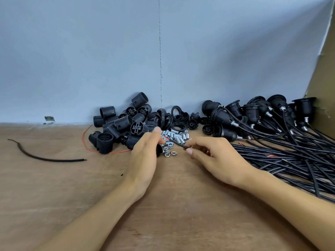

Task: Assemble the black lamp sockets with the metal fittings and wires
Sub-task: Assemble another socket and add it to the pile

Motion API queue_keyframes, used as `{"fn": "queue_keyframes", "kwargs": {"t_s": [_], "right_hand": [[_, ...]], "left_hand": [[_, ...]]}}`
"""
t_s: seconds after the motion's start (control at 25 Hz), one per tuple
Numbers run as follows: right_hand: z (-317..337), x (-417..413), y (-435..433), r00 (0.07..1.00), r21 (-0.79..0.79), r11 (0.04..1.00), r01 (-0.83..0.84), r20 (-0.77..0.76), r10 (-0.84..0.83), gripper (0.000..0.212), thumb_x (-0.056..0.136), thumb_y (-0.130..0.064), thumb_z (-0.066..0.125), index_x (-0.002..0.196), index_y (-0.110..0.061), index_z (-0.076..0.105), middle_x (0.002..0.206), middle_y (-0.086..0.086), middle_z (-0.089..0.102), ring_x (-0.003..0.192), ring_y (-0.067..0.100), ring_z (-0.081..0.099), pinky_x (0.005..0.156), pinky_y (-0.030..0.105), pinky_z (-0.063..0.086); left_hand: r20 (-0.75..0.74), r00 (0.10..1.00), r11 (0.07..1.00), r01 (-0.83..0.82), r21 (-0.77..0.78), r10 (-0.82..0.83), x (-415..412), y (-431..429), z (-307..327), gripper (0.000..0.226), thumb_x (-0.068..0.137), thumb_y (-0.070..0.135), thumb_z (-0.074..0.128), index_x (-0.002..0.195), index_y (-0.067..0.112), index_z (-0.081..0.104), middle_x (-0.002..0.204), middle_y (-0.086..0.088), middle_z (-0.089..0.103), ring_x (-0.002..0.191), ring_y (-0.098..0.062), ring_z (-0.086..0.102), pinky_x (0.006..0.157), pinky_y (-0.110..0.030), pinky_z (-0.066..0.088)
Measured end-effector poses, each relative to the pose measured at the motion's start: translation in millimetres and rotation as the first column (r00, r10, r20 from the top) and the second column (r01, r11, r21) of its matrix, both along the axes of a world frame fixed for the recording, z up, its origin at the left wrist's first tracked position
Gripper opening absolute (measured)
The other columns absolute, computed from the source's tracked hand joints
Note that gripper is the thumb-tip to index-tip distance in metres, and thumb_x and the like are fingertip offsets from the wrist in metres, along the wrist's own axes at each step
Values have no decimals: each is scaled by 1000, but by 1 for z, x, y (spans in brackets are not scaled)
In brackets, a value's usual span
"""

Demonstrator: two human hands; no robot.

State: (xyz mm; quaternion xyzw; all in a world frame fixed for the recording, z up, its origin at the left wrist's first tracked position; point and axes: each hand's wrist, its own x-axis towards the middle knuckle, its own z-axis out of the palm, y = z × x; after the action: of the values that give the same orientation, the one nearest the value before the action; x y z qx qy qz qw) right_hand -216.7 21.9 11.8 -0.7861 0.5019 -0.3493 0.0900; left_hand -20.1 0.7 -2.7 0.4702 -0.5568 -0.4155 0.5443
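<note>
1. The wooden tabletop (163, 205) carries everything; the stock is ranked along the back against the grey wall, so the hands work in front of it
2. The bundle of black wires (290, 156) fans across the right side and runs back to the finished sockets (253, 113) stacked at the right rear; by that layout, done work seems to go to the right
3. The heap of black socket shells (123, 124) lies at the left rear with black rings (178, 113) beside it in the middle, both within easy reach of the left hand
4. The left hand (145, 154) stands on edge just in front of the heap. Its grip is curled round a black socket part (158, 150), mostly hidden by the fingers and apparently steadied to face the other hand
5. The right hand (208, 154) is just to its right. Its grip is pinched, thumb against fingertips, on a black wire (178, 144) near its end, and aims the red-tipped end at the part in the left hand, seemingly to thread it through
6. The metal fittings (178, 136) are short threaded tubes, with loose nuts (167, 151) nearer. They lie in a small pile behind and between the hands, so either hand can pick one
7. A black cable offcut (45, 158) and a thin red wire (85, 140) lie at the left, apart from the work, and are probably scrap
</note>
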Motion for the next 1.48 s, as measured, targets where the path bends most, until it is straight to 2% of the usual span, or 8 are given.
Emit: {"fn": "queue_keyframes", "kwargs": {"t_s": [0.16,0.56,0.88,1.0,1.12,1.16,1.32,1.48], "right_hand": [[3,-1,3,996,51,998,-48,74,44,12,97,-26,63,93,-26,74,63,-18,58,56,2,47,55,12,34],[6,4,8,995,143,985,-96,7,96,21,97,-33,59,81,-29,71,61,-3,52,55,5,39,52,20,30],[8,4,7,999,161,986,-44,-12,46,23,98,-33,59,81,-28,73,54,-14,46,51,4,38,51,16,29],[16,2,5,923,279,952,-123,384,7,25,101,-30,56,85,-21,74,59,-9,44,46,7,30,44,18,25],[27,10,2,533,331,851,-408,843,-72,24,102,-25,52,92,-12,70,63,-4,46,41,6,26,38,18,21],[26,14,3,535,323,841,-434,844,-48,23,102,-24,53,91,-12,69,63,-5,49,41,6,29,38,18,22],[9,31,15,886,340,887,-312,440,143,10,100,-25,60,96,-17,65,72,2,69,48,6,49,46,19,41],[-1,22,8,999,216,976,-29,24,25,29,87,-30,74,112,-32,60,86,-15,68,76,-1,60,74,26,48]], "left_hand": [[-171,981,991,105,88,-88,4,-3,2,67,95,73,30,76,21,67,71,6,58,60,-10,40,57,-30,30],[-115,972,976,213,45,-206,4,-1,3,78,87,77,22,81,13,66,82,-10,58,72,-21,38,59,-31,29],[21,983,982,183,44,-184,2,0,1,65,80,80,37,75,23,67,75,11,61,65,-4,47,72,-35,32],[12,990,989,142,37,-143,2,1,1,54,77,76,50,76,25,68,72,20,59,61,5,48,70,-32,34],[92,979,983,182,20,-183,3,2,1,56,72,80,56,74,24,64,70,16,56,66,7,48,73,-29,37],[125,970,977,212,0,-210,2,3,0,53,74,78,58,75,26,67,73,9,61,70,7,51,75,-27,39],[109,971,970,221,-97,-211,0,7,-1,31,97,45,62,78,24,74,71,12,67,72,5,58,70,-14,40],[-91,995,999,-34,13,35,-1,2,0,40,101,36,57,68,19,71,58,9,57,57,-6,49,60,-26,37]]}}
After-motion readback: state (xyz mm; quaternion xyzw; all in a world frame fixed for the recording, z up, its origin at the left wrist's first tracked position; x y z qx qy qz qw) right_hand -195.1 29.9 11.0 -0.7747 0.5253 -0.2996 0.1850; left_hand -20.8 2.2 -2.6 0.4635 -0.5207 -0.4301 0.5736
